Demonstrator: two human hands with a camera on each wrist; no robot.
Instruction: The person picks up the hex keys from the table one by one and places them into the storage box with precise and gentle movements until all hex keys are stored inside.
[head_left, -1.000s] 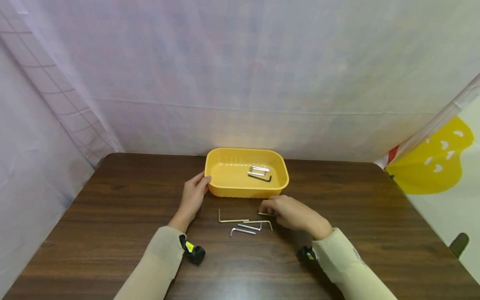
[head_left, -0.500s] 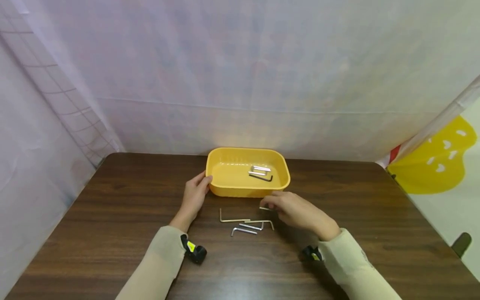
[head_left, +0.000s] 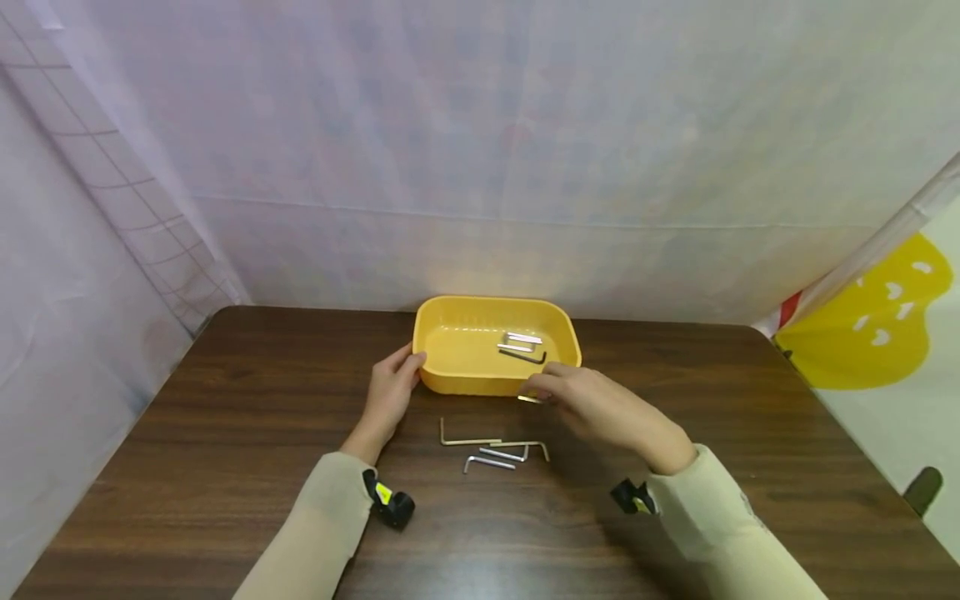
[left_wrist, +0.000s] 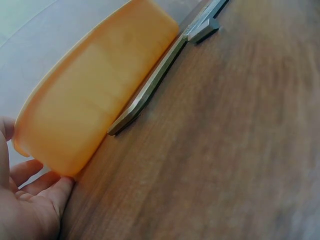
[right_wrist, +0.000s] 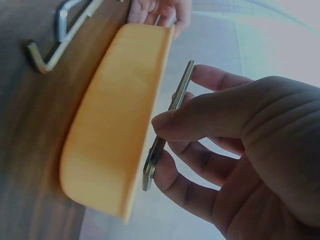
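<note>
I am pinching a silver hex key between thumb and fingers of my right hand, holding it just off the near rim of the yellow tray, clear of the table. My left hand is resting relaxed against the tray's left end, fingers touching its wall. Four loose hex keys are lying on the wood between my wrists, near the tray's front edge, and more hex keys in the tray are sitting toward its right side.

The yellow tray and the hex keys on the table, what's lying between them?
Bare wood. In the head view, nothing rests on the table between the tray and the loose hex keys; only the right hand, pinching one key, hovers over that strip's right end.
</note>
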